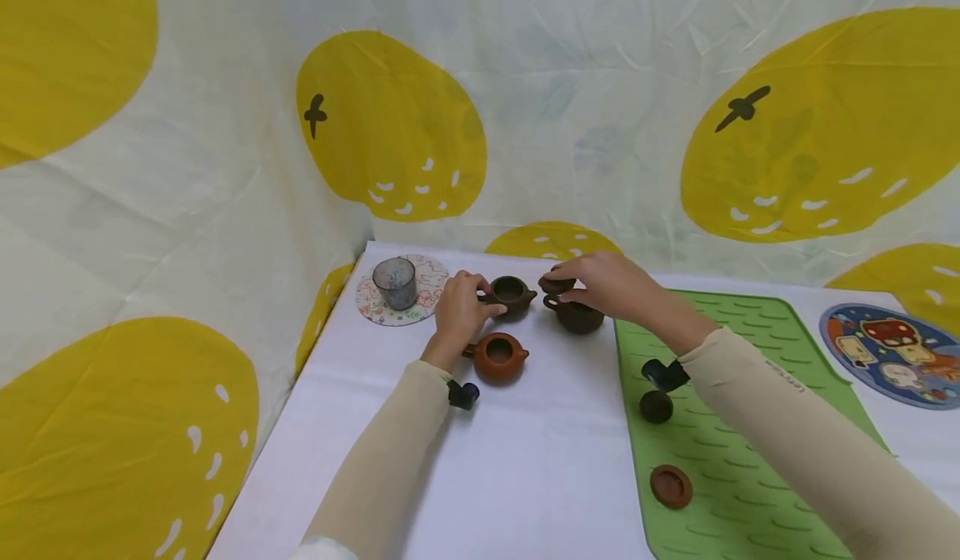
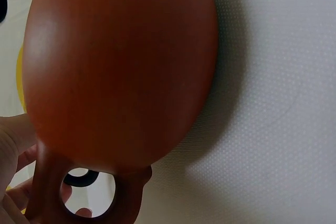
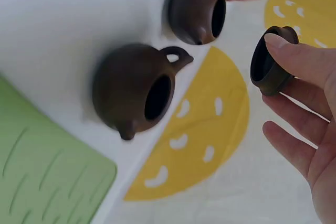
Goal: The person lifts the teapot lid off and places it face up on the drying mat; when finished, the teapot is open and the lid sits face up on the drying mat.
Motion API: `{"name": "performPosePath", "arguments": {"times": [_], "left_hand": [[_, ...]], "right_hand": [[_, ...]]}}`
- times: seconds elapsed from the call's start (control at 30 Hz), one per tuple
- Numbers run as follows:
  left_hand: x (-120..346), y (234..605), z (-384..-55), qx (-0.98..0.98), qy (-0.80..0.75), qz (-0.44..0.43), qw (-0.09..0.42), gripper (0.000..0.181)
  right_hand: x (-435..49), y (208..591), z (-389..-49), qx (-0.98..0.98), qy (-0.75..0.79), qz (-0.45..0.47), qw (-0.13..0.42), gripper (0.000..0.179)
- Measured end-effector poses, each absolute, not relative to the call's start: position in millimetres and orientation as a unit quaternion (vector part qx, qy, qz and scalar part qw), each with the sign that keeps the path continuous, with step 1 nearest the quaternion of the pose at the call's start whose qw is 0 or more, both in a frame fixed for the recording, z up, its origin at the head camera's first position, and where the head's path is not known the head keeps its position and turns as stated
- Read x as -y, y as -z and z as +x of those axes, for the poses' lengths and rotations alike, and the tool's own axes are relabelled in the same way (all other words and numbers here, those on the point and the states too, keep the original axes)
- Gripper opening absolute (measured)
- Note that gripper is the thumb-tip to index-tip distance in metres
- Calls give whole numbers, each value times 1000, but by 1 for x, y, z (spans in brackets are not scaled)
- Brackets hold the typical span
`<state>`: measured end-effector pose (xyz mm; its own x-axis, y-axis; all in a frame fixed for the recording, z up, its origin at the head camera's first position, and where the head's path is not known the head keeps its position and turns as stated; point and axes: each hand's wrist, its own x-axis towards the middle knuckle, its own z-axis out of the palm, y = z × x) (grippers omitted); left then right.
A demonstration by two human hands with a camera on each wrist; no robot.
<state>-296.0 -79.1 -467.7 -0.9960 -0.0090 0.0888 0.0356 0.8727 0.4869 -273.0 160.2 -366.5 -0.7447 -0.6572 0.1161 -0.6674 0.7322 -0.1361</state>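
My right hand (image 1: 609, 283) pinches a dark brown teapot lid (image 3: 269, 66) between thumb and fingers, its hollow underside showing in the right wrist view. Below it stands an uncovered dark teapot (image 1: 579, 320), its spout hidden by nothing in the right wrist view. With thumb and fingers my left hand (image 1: 459, 308) grips the handle of another open dark teapot (image 3: 189, 14), whose spout points right in the head view. Nearer to me, under the left wrist, an orange-brown clay teapot (image 1: 498, 370) sits uncovered; its body (image 2: 121, 72) fills much of the left wrist view.
On a green mat (image 1: 738, 460) at the right lie a round dark lid (image 1: 656, 407) and a reddish-brown lid (image 1: 671, 487). A glass cup (image 1: 395, 283) stands on a patterned round coaster (image 1: 371, 306) at back left. A blue patterned mat (image 1: 892, 356) lies far right.
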Motion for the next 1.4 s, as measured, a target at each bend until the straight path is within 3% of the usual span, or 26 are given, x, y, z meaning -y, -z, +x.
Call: {"name": "performPosePath", "arguments": {"times": [0.67, 0.87, 1.4], "left_hand": [[79, 467, -295, 965, 258, -9, 50, 36], [78, 469, -295, 965, 257, -3, 48, 36], [77, 470, -295, 964, 264, 5, 45, 37]], "right_hand": [[-239, 361, -234, 952, -92, 291, -20, 35], [-250, 369, -231, 954, -94, 279, -52, 36], [-270, 406, -216, 947, -109, 295, -63, 28]]}}
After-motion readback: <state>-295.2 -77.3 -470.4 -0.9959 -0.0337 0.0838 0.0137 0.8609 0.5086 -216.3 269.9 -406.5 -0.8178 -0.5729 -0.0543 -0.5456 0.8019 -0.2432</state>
